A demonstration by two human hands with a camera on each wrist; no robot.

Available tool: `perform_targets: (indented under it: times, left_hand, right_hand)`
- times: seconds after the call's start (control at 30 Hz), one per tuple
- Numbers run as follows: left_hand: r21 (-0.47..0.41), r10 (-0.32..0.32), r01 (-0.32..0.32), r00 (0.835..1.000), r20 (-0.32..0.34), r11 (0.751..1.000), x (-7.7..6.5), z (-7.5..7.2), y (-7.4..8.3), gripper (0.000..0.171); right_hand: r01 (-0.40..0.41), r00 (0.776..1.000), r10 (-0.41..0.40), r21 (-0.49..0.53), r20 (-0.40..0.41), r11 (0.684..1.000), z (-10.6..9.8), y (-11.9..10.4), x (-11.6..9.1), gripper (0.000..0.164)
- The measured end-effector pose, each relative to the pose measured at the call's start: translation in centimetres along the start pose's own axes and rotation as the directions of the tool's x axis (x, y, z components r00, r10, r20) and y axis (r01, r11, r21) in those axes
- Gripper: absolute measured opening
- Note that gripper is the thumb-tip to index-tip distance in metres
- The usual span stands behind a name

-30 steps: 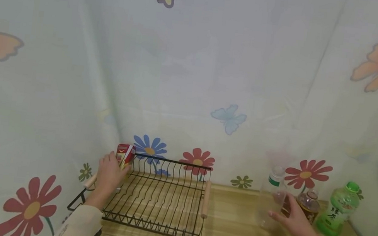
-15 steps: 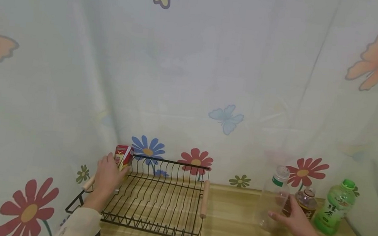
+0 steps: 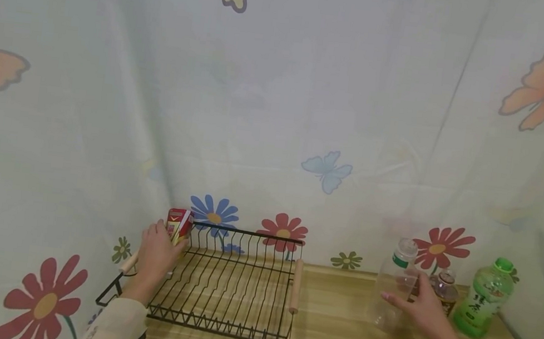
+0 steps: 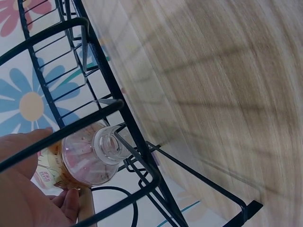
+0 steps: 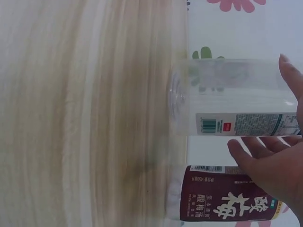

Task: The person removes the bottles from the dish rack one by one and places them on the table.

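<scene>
At the back left of the black wire rack [image 3: 214, 319], my left hand [image 3: 156, 257] holds a plastic bottle [image 3: 177, 227] with a red and yellow label. In the left wrist view its clear neck points down among the rack wires. On the right, a clear bottle [image 3: 391, 295] with a green neck band stands upright on the table. My right hand [image 3: 424, 310] grips it, thumb in front and fingers behind. Close beside that hand stands a dark-labelled bottle [image 5: 227, 194], partly hidden in the head view.
A green tea bottle [image 3: 484, 300] stands at the far right. The rack has wooden handles [image 3: 296, 287] at its sides. Behind the wooden table [image 3: 334, 333] hangs a curtain [image 3: 269, 107] printed with flowers and butterflies.
The clear bottle has shifted slightly right, nearer the dark-labelled one, with my right hand on it. My left hand and its bottle have hardly moved.
</scene>
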State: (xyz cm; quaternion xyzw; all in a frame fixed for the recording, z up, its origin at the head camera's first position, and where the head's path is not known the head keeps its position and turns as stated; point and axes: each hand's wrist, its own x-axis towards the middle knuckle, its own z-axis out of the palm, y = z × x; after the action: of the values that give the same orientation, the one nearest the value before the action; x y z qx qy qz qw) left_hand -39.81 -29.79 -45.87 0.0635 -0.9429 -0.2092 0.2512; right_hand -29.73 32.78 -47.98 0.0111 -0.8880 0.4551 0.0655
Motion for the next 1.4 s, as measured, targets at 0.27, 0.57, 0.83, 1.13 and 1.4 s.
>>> perform_targets:
  times: [0.27, 0.57, 0.83, 1.13, 1.4]
  left_hand:
    - [-0.009, -0.003, 0.003, 1.0, -0.009, 1.0, -0.1, 0.2, -0.1, 0.095]
    - [0.0, -0.015, 0.014, 1.0, -0.005, 1.0, -0.2, 0.1, 0.3, 0.095]
    - [0.003, 0.002, -0.002, 1.0, -0.018, 1.0, -0.2, 0.2, 0.3, 0.095]
    - [0.055, 0.048, -0.047, 0.999, -0.022, 0.997, 0.0, 0.7, 0.4, 0.093]
    - [0.065, 0.044, -0.042, 0.999, -0.031, 0.997, 0.1, 0.8, 0.1, 0.091]
  right_hand:
    - [-0.013, 1.0, 0.013, -0.014, -0.005, 1.0, 0.0, 0.4, 0.1, 0.107]
    - [-0.05, 0.999, 0.05, -0.004, -0.002, 0.999, 0.1, 0.5, -0.1, 0.105]
    - [-0.065, 0.998, 0.065, 0.003, -0.008, 0.998, 0.2, 0.6, -0.2, 0.102]
    - [-0.086, 0.996, 0.086, 0.015, -0.008, 0.996, 0.2, 1.2, -0.4, 0.105]
    - [-0.074, 0.997, 0.074, 0.026, 0.011, 0.997, 0.2, 1.2, 0.1, 0.105]
